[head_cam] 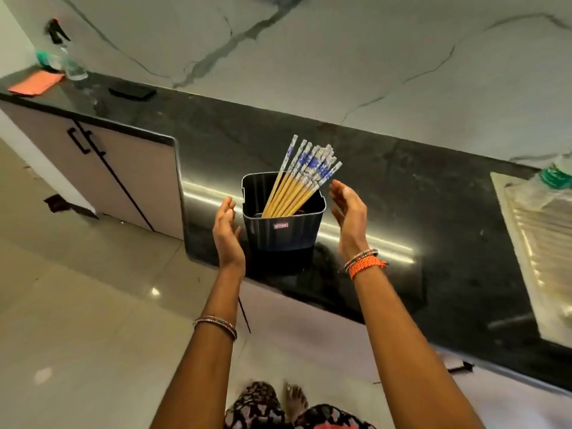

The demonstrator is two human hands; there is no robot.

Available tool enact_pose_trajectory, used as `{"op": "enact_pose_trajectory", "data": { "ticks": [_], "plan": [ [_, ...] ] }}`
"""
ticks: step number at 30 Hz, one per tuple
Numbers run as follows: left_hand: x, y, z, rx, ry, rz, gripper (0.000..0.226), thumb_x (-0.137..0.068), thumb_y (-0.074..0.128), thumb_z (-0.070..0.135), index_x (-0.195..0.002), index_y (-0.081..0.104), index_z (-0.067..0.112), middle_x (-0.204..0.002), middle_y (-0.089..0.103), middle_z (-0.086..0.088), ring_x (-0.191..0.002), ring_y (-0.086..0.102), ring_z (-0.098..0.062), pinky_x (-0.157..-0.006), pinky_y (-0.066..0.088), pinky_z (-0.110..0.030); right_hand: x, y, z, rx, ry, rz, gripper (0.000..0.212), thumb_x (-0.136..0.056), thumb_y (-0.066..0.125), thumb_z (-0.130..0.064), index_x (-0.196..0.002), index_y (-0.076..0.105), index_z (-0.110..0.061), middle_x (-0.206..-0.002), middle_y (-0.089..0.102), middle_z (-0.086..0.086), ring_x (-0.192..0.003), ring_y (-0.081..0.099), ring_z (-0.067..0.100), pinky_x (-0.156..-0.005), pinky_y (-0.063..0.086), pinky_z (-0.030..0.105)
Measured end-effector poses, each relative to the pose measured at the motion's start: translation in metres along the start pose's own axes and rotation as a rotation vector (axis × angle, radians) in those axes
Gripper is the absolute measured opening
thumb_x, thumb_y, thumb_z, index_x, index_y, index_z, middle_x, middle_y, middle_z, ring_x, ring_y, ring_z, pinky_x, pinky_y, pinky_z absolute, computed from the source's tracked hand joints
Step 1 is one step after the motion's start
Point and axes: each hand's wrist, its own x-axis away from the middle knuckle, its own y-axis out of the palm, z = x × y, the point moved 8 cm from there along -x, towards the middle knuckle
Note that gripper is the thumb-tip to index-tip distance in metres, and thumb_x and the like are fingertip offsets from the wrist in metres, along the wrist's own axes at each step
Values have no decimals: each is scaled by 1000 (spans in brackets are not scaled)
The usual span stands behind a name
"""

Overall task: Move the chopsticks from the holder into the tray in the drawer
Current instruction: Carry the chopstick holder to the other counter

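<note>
The holder (283, 224), a dark square tub, stood on the counter (402, 212) near its front edge. The chopsticks (298, 181) were all inside it, bundled, their plain ends down on the holder's floor and the blue-patterned ends up. Their long axis leaned up and to the right, resting toward the far right rim; the lean looked like the result of a wide tub giving no upright support. The left hand (227, 233) and right hand (348, 218) flanked the holder, palms inward, fingers straight and released, grasping nothing. Neither hand clearly touched the holder. Judgement: the placement suited steadying or lifting the holder. No drawer or tray was in view.
</note>
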Motion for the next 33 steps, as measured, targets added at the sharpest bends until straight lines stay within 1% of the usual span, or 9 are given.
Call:
{"op": "enact_pose_trajectory", "data": {
  "ticks": [3, 7, 9, 11, 14, 19, 24, 27, 33],
  "plan": [
    [-34, 10, -10, -13, -43, -30, 55, -84, 36, 38, -134, 47, 15, -140, 49, -6, -132, 43, -18, -114, 31, -44, -27, 21, 23, -35, 104, -60, 40, -99, 37, -24, -129, 56, -4, -135, 57, 13, -127, 52, 23, -113, 37, 40],
    [-48, 27, -32, 83, -217, -177, 47, -96, 29, 36, -115, 61, 7, -99, 70, -6, -97, 66, -18, -92, 51, -37, -42, 32, 68, -71, 226, -125, 61, -84, 56, -49, -128, 58, -6, -135, 57, 14, -130, 50, 30, -115, 32, 48],
    [-52, 33, -39, 107, -282, -238, 51, -97, 26, 38, -114, 61, 5, -96, 71, -6, -96, 66, -21, -90, 52, -39, -38, 29, 69, -49, 242, -85, 59, -83, 57, -51, -126, 60, -11, -132, 60, 9, -128, 52, 24, -115, 32, 46],
    [-53, 37, -38, 88, -275, -252, 50, -99, 21, 34, -101, 66, 10, -82, 75, 1, -81, 71, -12, -73, 58, -25, -44, 27, 67, -112, 208, -52, 30, -97, 44, -32, -104, 70, -18, -104, 74, -3, -104, 66, 10, -108, 41, 37],
    [-53, 40, -39, 61, -245, -234, 54, -101, 18, 24, -80, 68, 20, -62, 74, 10, -62, 70, -1, -53, 53, -14, -54, 25, 83, -192, 236, -20, 28, -100, 39, -22, -94, 66, -21, -78, 75, -14, -91, 65, 6, -105, 42, 35],
    [-52, 44, -34, 36, -184, -242, 66, -101, 18, 19, -69, 75, 24, -63, 73, 14, -64, 69, 2, -55, 53, -12, -55, 23, 88, -189, 242, -33, 26, -100, 39, -24, -99, 64, -22, -88, 71, -16, -101, 60, 10, -112, 37, 38],
    [-49, 44, -28, 55, -160, -233, 44, -101, 20, 24, -85, 60, 18, -61, 73, 13, -63, 69, 2, -55, 53, -12, -47, 33, 73, -173, 214, -137, 36, -99, 39, -31, -122, 60, -12, -120, 64, 4, -125, 53, 27, -115, 33, 47],
    [-48, 43, -30, 54, -170, -211, 43, -100, 22, 26, -84, 60, 17, -58, 73, 11, -59, 69, 1, -52, 52, -12, -45, 34, 66, -163, 182, -178, 37, -94, 44, -37, -117, 64, -16, -125, 63, 8, -125, 53, 28, -115, 32, 48],
    [-53, 16, -39, 126, -260, -36, 39, -97, 29, 24, -110, 63, 7, -101, 72, -7, -101, 65, -24, -84, 56, -37, -49, 32, 70, -139, 163, -200, 48, -83, 52, -54, -109, 70, -17, -129, 61, 16, -125, 53, 33, -113, 33, 52]
  ]
}}
